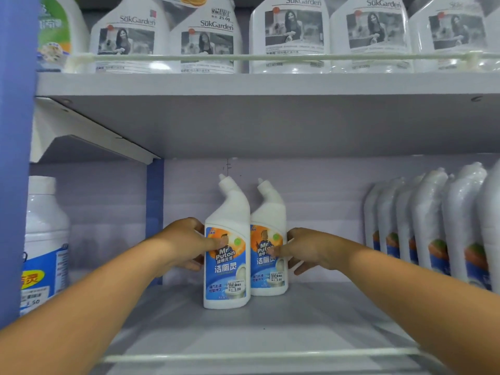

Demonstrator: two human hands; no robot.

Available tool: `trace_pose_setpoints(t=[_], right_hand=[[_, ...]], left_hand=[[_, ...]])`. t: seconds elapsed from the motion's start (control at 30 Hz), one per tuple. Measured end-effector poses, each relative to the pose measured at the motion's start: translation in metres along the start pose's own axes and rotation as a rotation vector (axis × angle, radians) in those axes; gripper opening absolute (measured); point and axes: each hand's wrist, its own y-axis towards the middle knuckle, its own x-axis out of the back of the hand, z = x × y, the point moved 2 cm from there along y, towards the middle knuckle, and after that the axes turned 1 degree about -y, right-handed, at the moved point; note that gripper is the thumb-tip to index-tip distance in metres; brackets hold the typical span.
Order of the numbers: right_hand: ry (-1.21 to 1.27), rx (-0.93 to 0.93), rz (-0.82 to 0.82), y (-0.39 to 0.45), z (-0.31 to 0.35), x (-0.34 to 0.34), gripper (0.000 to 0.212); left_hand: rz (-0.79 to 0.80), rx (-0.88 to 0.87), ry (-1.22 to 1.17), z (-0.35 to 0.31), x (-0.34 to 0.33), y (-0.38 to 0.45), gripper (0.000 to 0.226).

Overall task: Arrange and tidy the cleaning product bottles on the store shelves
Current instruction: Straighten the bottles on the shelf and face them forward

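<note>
Two white angled-neck toilet cleaner bottles with blue and orange labels stand side by side on the lower shelf [270, 320]. My left hand [186, 244] grips the left bottle [227, 269], thumb across its label and fingers round its left side. My right hand [305, 250] holds the right bottle [267, 277], thumb on the label and fingers behind its right side. The two bottles touch each other; both stand upright with necks leaning left.
A row of several matching bottles [433, 226] lines the right of the same shelf. A larger white bottle with a blue label [44, 244] stands at left beyond a blue divider [154, 212]. The upper shelf [243, 82] carries several big white jugs [292, 36] behind a rail.
</note>
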Motion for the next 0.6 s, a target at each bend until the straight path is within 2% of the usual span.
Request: trace_pose_setpoints(t=[0.1, 0.13, 0.23, 0.3, 0.43, 0.53, 0.6], right_hand=[[0.071, 0.019, -0.084, -0.025, 0.002, 0.016, 0.085], [0.119, 0.037, -0.116, -0.034, 0.0, 0.021, 0.089], [0.256, 0.091, -0.185, -0.066, -0.011, 0.031, 0.085], [0.294, 0.136, -0.195, -0.092, -0.02, 0.037, 0.08], [0.353, 0.232, -0.154, -0.152, -0.047, 0.052, 0.071], [0.496, 0.282, -0.202, -0.202, -0.073, 0.074, 0.059], [0.582, 0.286, -0.238, -0.238, -0.096, 0.091, 0.052]], left_hand=[[-0.099, -0.005, -0.099, 0.001, -0.003, -0.01, 0.066], [-0.133, -0.007, -0.138, 0.002, -0.004, -0.016, 0.072], [-0.211, -0.038, -0.199, 0.001, -0.011, -0.039, 0.085], [-0.247, -0.073, -0.201, -0.005, -0.024, -0.061, 0.085], [-0.317, -0.21, -0.177, -0.031, -0.071, -0.119, 0.071], [-0.3, -0.281, -0.28, -0.053, -0.116, -0.162, 0.055], [-0.281, -0.297, -0.335, -0.065, -0.151, -0.19, 0.07]])
